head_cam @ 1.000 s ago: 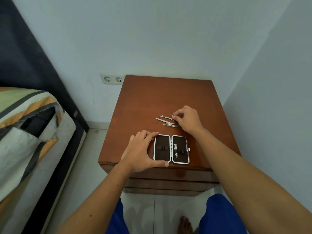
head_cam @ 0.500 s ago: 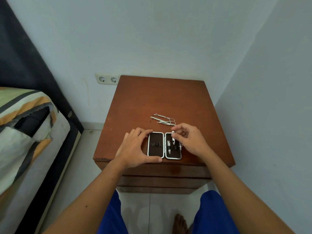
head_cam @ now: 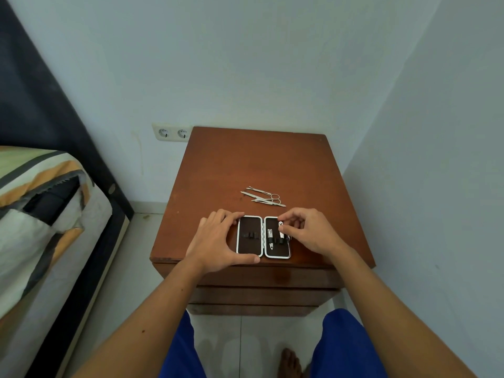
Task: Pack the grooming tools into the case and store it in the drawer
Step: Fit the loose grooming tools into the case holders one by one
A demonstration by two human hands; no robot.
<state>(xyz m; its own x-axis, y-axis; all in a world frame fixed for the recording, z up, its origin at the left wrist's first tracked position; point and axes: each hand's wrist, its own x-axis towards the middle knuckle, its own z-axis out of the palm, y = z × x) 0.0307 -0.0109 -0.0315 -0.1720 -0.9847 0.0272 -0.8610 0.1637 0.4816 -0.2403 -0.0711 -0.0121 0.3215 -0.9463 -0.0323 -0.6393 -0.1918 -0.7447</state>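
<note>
Table (head_cam: 245,165): reddish-brown wood, smooth with a dull sheen, faint scuffs and a glossier varnished drawer front (head_cam: 261,276). Case (head_cam: 263,237): dark matt lining inside, light glossy rim that looks like plastic or metal, can't tell which; black loops across each half look like elastic cloth. Loose tools (head_cam: 264,197) and the two clippers in the case (head_cam: 275,236) are bright polished metal; wall (head_cam: 245,64) is matt paint, socket plate (head_cam: 171,133) smooth white plastic, bed cover (head_cam: 41,203) soft printed cloth, floor (head_cam: 218,342) glossy tile.
</note>
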